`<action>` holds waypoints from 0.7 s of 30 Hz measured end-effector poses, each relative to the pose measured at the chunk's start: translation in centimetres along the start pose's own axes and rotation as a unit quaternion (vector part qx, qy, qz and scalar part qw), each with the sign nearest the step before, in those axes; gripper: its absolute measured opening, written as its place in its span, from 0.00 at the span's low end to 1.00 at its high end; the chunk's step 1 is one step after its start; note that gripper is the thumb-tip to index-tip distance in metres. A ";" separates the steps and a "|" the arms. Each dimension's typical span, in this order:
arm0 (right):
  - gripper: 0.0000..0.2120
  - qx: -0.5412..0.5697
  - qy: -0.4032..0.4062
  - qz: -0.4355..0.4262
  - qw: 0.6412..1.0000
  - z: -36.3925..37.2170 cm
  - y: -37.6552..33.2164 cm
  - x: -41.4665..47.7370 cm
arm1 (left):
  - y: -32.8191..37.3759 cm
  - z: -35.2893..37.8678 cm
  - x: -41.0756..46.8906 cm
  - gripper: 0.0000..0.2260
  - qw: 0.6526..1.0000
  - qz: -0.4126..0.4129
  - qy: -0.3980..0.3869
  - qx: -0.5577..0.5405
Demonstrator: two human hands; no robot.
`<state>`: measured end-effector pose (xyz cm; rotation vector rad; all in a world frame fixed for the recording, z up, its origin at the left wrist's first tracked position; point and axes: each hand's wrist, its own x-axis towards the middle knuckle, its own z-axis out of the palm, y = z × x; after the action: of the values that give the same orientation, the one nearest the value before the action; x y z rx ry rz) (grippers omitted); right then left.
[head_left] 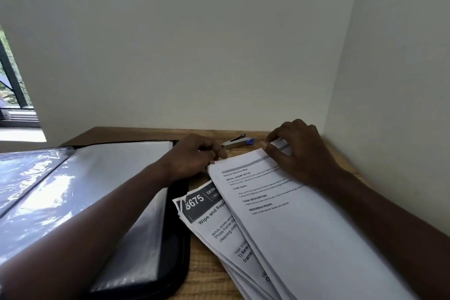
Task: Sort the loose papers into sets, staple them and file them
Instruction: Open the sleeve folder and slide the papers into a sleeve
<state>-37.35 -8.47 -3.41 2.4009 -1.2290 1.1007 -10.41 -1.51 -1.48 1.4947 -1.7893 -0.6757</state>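
Note:
A set of white printed papers (pixel 292 221) lies slanted on the wooden desk (pixel 204 273). My left hand (pixel 194 156) pinches its top left corner. My right hand (pixel 299 151) grips its top right edge, fingers curled over the sheets. Under this set lies a second pile of papers (pixel 209 217) with a dark header reading "3675". A small silver stapler with a blue end (pixel 237 142) sits on the desk just beyond the papers, between my hands. An open black display folder (pixel 136 202) with clear plastic sleeves lies to the left, under my left forearm.
White walls close in at the back and on the right, forming a corner behind my right hand. A window (pixel 12 85) shows at the far left. The folder's glossy left page (pixel 29 178) reflects light.

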 end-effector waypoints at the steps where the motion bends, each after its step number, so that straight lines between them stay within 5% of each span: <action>1: 0.20 -0.007 -0.008 0.003 1.000 0.0 0.0 0.0 | 0.4 0.2 -0.2 0.14 1.000 -0.005 -0.006 0.027; 5: 0.16 -0.024 -0.002 0.014 1.000 0.0 0.1 0.1 | 1.5 0.7 -1.0 0.23 0.991 -0.014 -0.046 0.122; 9: 0.12 -0.024 -0.004 0.021 0.999 0.0 0.2 0.1 | 1.4 1.1 -1.3 0.23 0.972 0.028 0.013 0.231; 15: 0.07 0.029 0.018 0.037 0.999 -0.5 0.4 0.1 | 1.5 1.5 -1.3 0.18 0.971 0.068 0.048 0.224; 21: 0.07 0.066 0.098 0.039 0.992 -1.0 0.4 0.0 | 1.4 1.8 -1.4 0.25 0.972 0.115 0.109 0.176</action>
<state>-38.21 -8.25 -2.79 2.2876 -1.2277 1.4449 -12.59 0.05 -1.77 1.4838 -1.9365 -0.0751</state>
